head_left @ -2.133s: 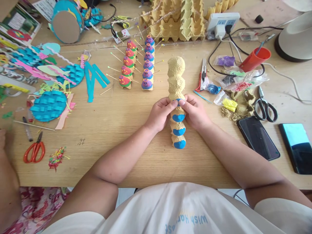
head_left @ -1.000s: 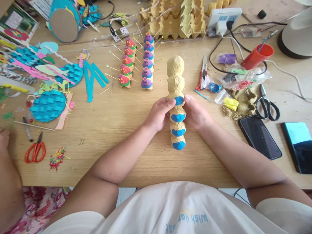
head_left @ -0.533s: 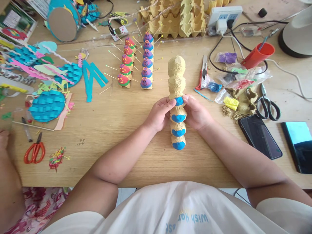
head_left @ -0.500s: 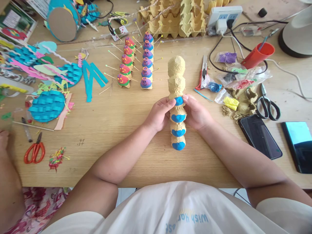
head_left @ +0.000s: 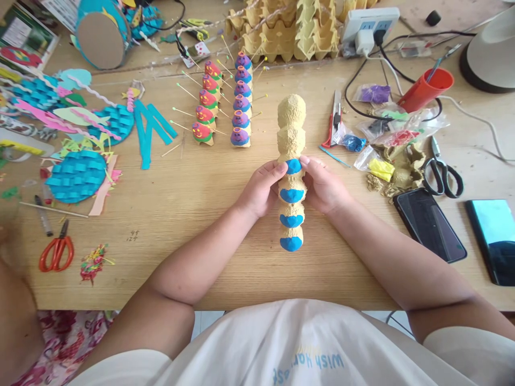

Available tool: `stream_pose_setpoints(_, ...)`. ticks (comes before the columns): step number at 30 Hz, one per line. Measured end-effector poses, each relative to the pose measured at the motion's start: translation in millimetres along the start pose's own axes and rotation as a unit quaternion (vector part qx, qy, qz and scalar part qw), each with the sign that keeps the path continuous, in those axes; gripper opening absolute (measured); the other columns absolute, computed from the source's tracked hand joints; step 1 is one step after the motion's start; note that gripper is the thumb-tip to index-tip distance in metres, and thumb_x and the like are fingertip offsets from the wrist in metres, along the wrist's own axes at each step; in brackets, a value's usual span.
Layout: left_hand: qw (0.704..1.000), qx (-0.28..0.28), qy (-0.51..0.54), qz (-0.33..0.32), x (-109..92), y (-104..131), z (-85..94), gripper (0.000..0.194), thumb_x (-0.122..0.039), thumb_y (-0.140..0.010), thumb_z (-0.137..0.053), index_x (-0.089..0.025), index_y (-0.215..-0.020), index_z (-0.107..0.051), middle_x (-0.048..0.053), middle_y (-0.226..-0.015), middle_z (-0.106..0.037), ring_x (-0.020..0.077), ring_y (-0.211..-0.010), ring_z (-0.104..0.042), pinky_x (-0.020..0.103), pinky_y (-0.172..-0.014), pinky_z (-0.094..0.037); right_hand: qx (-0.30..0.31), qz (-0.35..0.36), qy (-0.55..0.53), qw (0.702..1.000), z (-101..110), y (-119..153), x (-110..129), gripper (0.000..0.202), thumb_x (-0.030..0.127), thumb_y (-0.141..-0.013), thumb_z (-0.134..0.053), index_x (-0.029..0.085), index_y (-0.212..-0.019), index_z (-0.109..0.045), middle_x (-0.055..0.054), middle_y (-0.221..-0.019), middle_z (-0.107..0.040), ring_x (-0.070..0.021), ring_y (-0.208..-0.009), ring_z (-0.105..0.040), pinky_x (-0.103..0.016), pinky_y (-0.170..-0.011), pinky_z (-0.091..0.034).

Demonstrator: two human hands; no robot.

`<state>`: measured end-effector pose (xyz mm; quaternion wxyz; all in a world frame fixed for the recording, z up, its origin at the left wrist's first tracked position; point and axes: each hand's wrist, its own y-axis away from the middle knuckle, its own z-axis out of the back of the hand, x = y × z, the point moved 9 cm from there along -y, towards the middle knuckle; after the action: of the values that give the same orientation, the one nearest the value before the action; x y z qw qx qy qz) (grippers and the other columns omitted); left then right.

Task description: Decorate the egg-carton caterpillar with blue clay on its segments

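Observation:
Both hands hold a strip of egg-carton cups point(head_left: 292, 142) from its two sides, with its length pointing away from me. Several cups at the near end carry blue clay patches point(head_left: 292, 195), while the two farthest are bare cardboard. My left hand point(head_left: 263, 187) grips the left edge, its thumb beside the third cup's blue patch. On the opposite edge, my right hand point(head_left: 324, 185) presses its thumb near the same patch. The fingers below the strip are partly hidden. Beyond it stand a red-and-green cup row point(head_left: 208, 99) and a purple-and-blue cup row point(head_left: 241, 102) with pins stuck in.
Right: a utility knife point(head_left: 335, 120), bagged yellow clay point(head_left: 381, 169), a red cup point(head_left: 426, 88), black scissors point(head_left: 444, 177) and a phone point(head_left: 428, 225). Left: orange scissors point(head_left: 57, 252), blue woven discs point(head_left: 76, 176) and another person's arm point(head_left: 16, 311). Egg trays point(head_left: 281, 35) lie at the back.
The strip's near end has swung slightly left and a little toward me. My hands keep nearly the same grip. The other person's arm at the left has shifted slightly.

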<state>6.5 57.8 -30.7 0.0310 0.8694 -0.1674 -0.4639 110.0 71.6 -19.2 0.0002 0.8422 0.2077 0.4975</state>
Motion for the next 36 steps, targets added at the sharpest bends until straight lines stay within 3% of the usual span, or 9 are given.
stream_pose_setpoints(5, 1.0, 0.008, -0.001, -0.003, 0, 0, -0.7, 0.057, -0.075, -0.078, -0.1, -0.025, -0.093, -0.077, 0.002, -0.083, -0.08, 0.0244, -0.078, -0.08, 0.039, -0.072, -0.062, 0.005, -0.006, -0.007, 1.0, -3, 2, 1, 0.055, 0.075, -0.084, -0.096, 0.026, -0.081, -0.07, -0.002, -0.073, -0.075, -0.0264, -0.081, -0.079, -0.037, -0.068, -0.064)
stream_pose_setpoints(11, 1.0, -0.003, 0.009, -0.012, -3, 0, 0.3, 0.056, -0.072, -0.076, -0.103, -0.025, -0.089, -0.075, -0.001, -0.081, -0.077, 0.019, -0.07, -0.075, 0.035, -0.066, -0.059, 0.003, -0.003, 0.001, 1.0, 3, 1, 0, 0.056, 0.07, -0.08, -0.101, 0.026, -0.079, -0.066, 0.002, -0.069, -0.069, -0.018, -0.063, -0.065, -0.032, -0.059, -0.056)
stream_pose_setpoints(16, 1.0, -0.015, 0.01, -0.017, 0, -2, 6.4, 0.052, -0.07, -0.083, -0.099, -0.026, -0.09, -0.074, 0.0, -0.085, -0.08, 0.0198, -0.076, -0.078, 0.036, -0.071, -0.061, 0.012, 0.003, -0.001, 1.0, 0, 1, 1, 0.056, 0.074, -0.085, -0.097, 0.026, -0.083, -0.068, 0.001, -0.072, -0.068, -0.0195, -0.068, -0.067, -0.033, -0.063, -0.058)
stream_pose_setpoints(20, 0.999, -0.035, 0.016, -0.025, 0, -4, 10.6, 0.05, -0.068, -0.087, -0.098, -0.025, -0.089, -0.071, -0.003, -0.08, -0.075, 0.0153, -0.072, -0.075, 0.032, -0.068, -0.059, 0.013, 0.018, -0.012, 1.0, -1, 2, 4, 0.057, 0.065, -0.08, -0.104, 0.025, -0.081, -0.063, 0.004, -0.073, -0.064, -0.0153, -0.066, -0.061, -0.03, -0.063, -0.054)
stream_pose_setpoints(23, 0.998, -0.053, 0.013, -0.017, 2, -4, 12.5, 0.051, -0.069, -0.089, -0.095, -0.025, -0.088, -0.069, -0.002, -0.078, -0.074, 0.0171, -0.073, -0.076, 0.032, -0.066, -0.06, 0.023, 0.021, -0.025, 0.999, -1, 2, 4, 0.06, 0.061, -0.08, -0.107, 0.025, -0.079, -0.058, 0.007, -0.071, -0.059, -0.0127, -0.063, -0.056, -0.028, -0.063, -0.051)
stream_pose_setpoints(28, 0.998, -0.053, 0.014, -0.005, 4, -4, 13.6, 0.047, -0.066, -0.09, -0.095, -0.026, -0.09, -0.071, -0.002, -0.078, -0.074, 0.0188, -0.073, -0.076, 0.036, -0.068, -0.06, 0.034, 0.01, -0.03, 0.999, 0, 0, 0, 0.059, 0.058, -0.081, -0.106, 0.025, -0.081, -0.057, 0.007, -0.071, -0.059, -0.0125, -0.063, -0.056, -0.027, -0.063, -0.051)
stream_pose_setpoints(36, 0.997, -0.048, 0.064, 0.011, 1, -3, 5.4, 0.045, -0.058, -0.093, -0.096, -0.022, -0.086, -0.07, -0.003, -0.075, -0.075, 0.0129, -0.064, -0.071, 0.028, -0.064, -0.057, 0.033, 0.028, -0.017, 0.999, -2, -1, 6, 0.066, 0.06, -0.069, -0.112, 0.024, -0.076, -0.058, 0.009, -0.066, -0.057, -0.0103, -0.059, -0.052, -0.026, -0.061, -0.051)
